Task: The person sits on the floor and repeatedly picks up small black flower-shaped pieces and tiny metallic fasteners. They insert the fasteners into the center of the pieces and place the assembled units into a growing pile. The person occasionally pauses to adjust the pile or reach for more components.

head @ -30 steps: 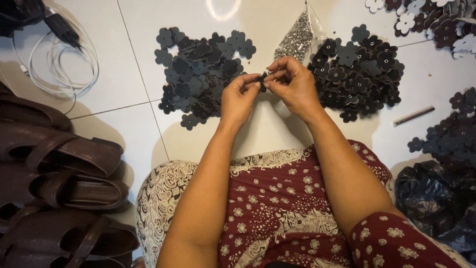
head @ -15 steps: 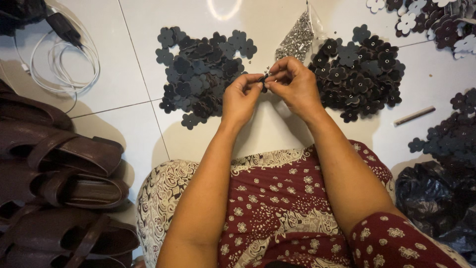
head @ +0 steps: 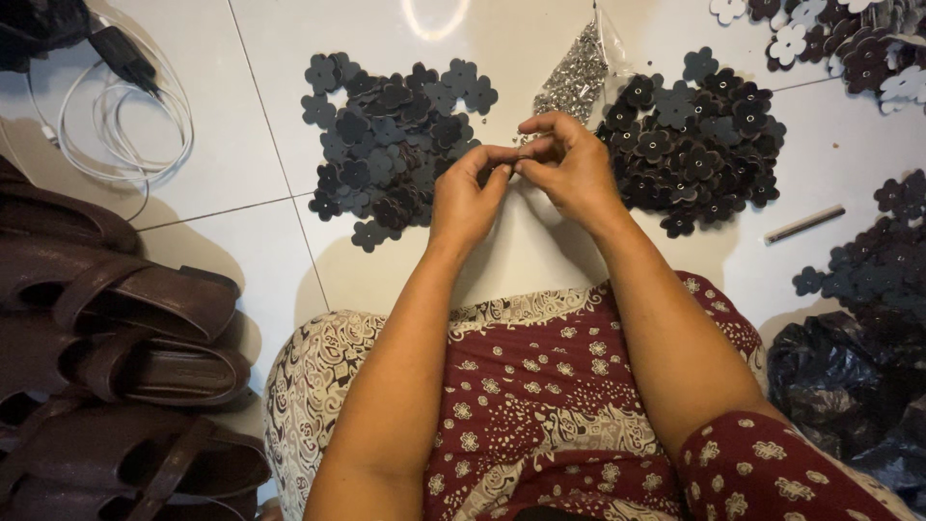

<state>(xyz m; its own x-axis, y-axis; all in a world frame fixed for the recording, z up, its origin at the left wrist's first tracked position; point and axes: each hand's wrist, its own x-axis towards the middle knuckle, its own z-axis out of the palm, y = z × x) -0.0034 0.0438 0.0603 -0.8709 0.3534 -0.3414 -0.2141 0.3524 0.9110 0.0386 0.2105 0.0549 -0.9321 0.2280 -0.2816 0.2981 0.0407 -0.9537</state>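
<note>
My left hand (head: 470,193) and my right hand (head: 569,166) meet above the white tiled floor, both pinching one small dark flower-shaped piece (head: 509,170) between their fingertips; most of it is hidden by the fingers. To the left lies a pile of dark grey flower-shaped cutouts (head: 391,135). On the right sits a pile of darker flower pieces with small metal centres (head: 699,140). A clear bag of small silver metal bits (head: 577,77) lies just beyond my hands.
Brown strap sandals (head: 125,318) are stacked at the left. A white cable with a black plug (head: 116,116) lies top left. More flower cutouts (head: 849,39) spread at top right and the right edge (head: 883,251); a black plastic bag (head: 849,386) and a thin rod (head: 803,224) lie right.
Both hands stay together in almost the same spot; the fingers have shifted slightly around the small piece. Nothing else has moved.
</note>
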